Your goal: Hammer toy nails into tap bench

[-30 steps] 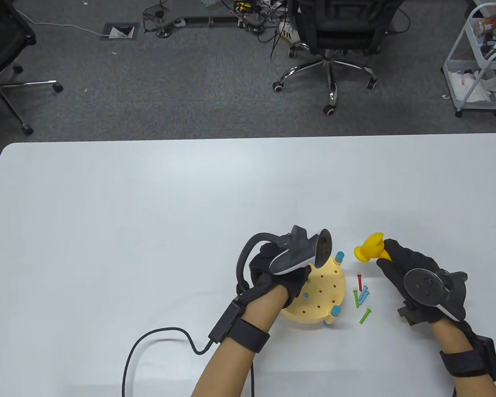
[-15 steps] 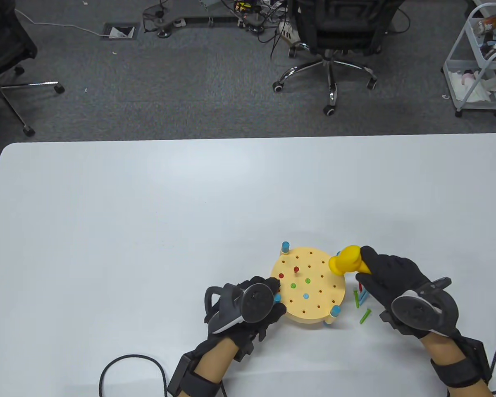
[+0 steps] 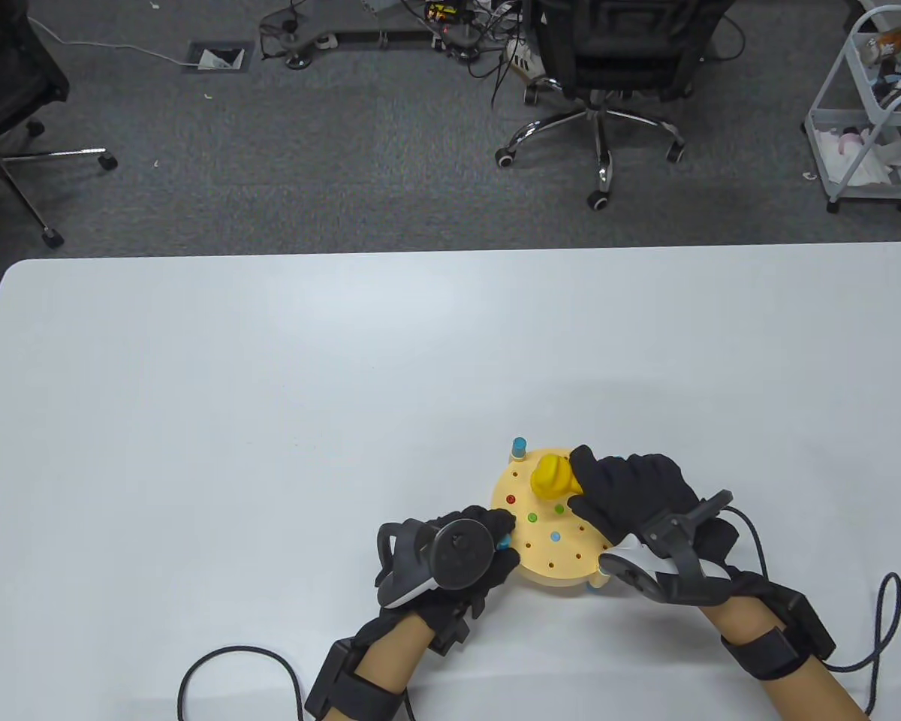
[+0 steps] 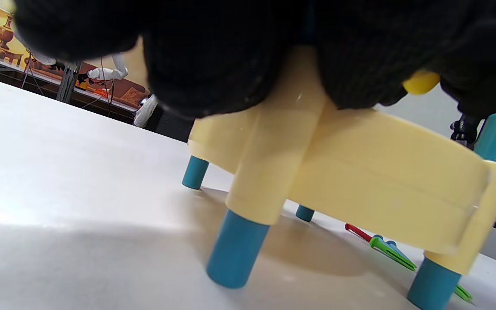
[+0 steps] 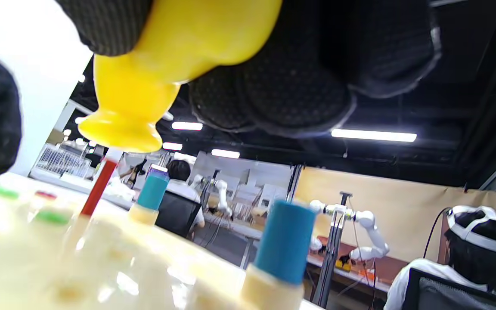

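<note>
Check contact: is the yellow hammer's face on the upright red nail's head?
Touching. In the right wrist view the yellow hammer face sits directly on the top of the red nail, with no gap; the nail stands tall out of the bench.

Both hands, left (image 3: 462,559) and right (image 3: 634,492), curl closed, knuckles up.

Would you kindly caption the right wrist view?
Yellow toy hammer in right hand meets upright red nail on tap bench.
</note>
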`<act>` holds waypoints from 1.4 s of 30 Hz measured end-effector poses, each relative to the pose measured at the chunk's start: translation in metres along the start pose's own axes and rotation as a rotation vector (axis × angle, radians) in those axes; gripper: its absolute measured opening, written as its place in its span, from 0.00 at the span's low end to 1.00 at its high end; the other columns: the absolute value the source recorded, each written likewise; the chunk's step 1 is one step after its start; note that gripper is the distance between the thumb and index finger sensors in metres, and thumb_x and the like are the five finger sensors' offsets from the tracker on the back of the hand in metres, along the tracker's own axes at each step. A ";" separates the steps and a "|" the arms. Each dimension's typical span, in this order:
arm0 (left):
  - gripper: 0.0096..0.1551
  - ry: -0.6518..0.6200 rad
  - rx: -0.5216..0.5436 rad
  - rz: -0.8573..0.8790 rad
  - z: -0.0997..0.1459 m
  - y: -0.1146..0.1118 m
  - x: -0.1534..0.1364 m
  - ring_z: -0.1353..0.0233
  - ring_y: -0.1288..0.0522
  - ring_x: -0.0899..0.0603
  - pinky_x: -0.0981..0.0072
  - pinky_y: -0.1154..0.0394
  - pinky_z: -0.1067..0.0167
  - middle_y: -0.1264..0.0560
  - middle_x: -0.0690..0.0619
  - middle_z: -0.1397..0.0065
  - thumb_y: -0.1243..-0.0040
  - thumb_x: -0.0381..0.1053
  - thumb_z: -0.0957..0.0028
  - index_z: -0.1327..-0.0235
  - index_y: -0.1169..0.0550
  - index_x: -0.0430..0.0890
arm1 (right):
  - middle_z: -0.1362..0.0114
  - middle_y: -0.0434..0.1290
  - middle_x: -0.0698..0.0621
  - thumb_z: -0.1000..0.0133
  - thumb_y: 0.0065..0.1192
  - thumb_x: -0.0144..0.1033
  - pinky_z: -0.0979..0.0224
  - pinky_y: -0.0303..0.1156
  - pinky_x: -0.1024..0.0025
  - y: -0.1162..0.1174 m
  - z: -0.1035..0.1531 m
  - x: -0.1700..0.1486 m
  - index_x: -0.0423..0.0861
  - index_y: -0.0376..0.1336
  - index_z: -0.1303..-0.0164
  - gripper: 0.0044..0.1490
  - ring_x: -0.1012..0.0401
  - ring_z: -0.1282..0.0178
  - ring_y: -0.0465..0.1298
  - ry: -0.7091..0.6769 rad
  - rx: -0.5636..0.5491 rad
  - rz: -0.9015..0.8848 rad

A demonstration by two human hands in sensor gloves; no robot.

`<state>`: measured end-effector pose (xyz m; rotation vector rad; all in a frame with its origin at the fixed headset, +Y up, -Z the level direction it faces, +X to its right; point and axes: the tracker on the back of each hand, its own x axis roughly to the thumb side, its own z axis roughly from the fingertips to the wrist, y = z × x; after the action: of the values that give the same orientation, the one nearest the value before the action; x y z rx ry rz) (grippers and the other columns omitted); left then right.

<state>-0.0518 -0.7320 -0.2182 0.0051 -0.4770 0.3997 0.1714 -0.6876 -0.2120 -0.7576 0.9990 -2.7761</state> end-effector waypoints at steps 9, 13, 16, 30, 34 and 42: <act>0.30 0.005 -0.007 -0.003 0.000 -0.001 0.000 0.65 0.18 0.50 0.57 0.21 0.66 0.17 0.45 0.53 0.31 0.56 0.64 0.46 0.22 0.51 | 0.53 0.82 0.52 0.51 0.50 0.56 0.49 0.79 0.60 0.000 -0.005 0.010 0.47 0.66 0.33 0.39 0.58 0.64 0.83 0.059 -0.042 0.011; 0.30 0.006 -0.012 0.005 -0.001 -0.001 -0.001 0.65 0.18 0.50 0.57 0.21 0.66 0.17 0.45 0.53 0.31 0.56 0.64 0.46 0.22 0.51 | 0.54 0.83 0.52 0.53 0.53 0.56 0.48 0.79 0.59 0.008 -0.009 0.016 0.47 0.67 0.34 0.40 0.57 0.65 0.84 -0.052 0.191 0.032; 0.30 0.008 -0.016 0.005 -0.001 -0.001 -0.001 0.65 0.18 0.50 0.57 0.21 0.66 0.17 0.45 0.53 0.31 0.56 0.64 0.46 0.22 0.51 | 0.54 0.83 0.52 0.52 0.51 0.56 0.49 0.79 0.60 -0.001 -0.010 0.009 0.47 0.66 0.34 0.40 0.58 0.65 0.84 0.043 0.040 0.008; 0.44 0.072 0.049 0.241 0.008 0.028 -0.039 0.57 0.20 0.48 0.57 0.23 0.60 0.22 0.40 0.43 0.38 0.64 0.63 0.34 0.30 0.45 | 0.43 0.77 0.49 0.48 0.47 0.53 0.42 0.76 0.57 0.004 0.023 -0.065 0.40 0.55 0.25 0.44 0.56 0.54 0.81 0.555 0.115 -0.435; 0.50 0.173 0.232 0.376 0.021 0.052 -0.064 0.29 0.31 0.33 0.38 0.34 0.36 0.38 0.35 0.23 0.43 0.68 0.61 0.26 0.38 0.48 | 0.37 0.73 0.46 0.47 0.48 0.49 0.38 0.73 0.54 0.000 0.034 -0.092 0.37 0.50 0.23 0.45 0.54 0.49 0.79 0.687 0.049 -0.486; 0.54 0.018 0.282 0.576 -0.001 0.065 -0.022 0.18 0.58 0.25 0.17 0.62 0.33 0.55 0.38 0.15 0.48 0.72 0.59 0.21 0.47 0.51 | 0.34 0.71 0.46 0.45 0.48 0.48 0.36 0.72 0.54 -0.044 0.010 -0.051 0.39 0.48 0.21 0.44 0.54 0.45 0.78 0.485 -0.195 -0.428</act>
<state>-0.0935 -0.6800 -0.2343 0.1394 -0.3956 1.0300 0.2241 -0.6461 -0.1996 -0.3434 1.3355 -3.3708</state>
